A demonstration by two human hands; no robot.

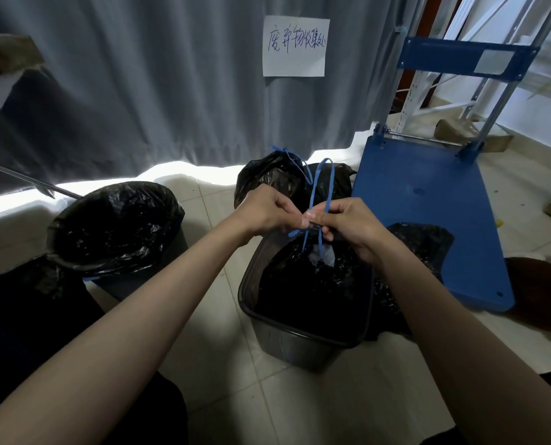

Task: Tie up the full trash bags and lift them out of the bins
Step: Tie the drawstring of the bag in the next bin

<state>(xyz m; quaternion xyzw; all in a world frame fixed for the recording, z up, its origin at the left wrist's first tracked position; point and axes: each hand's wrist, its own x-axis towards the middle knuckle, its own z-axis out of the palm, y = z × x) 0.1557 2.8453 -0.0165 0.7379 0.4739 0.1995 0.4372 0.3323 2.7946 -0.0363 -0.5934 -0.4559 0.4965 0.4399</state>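
Nearest, both forearms reach forward from the bottom corners and meet over the square bin point(303, 335) at centre. The left hand point(267, 210) and right hand point(348, 226) each pinch the blue drawstring point(320, 184) of the trash bag point(312, 284), which sits inside that bin. The knot looks half made; next it needs pulling tight, then lifting the bag out. Left of it, a round bin point(113, 226) holds an untied bag. Farther off, a tied bag point(267, 178) lies on the floor beside a blue cart point(428, 203).
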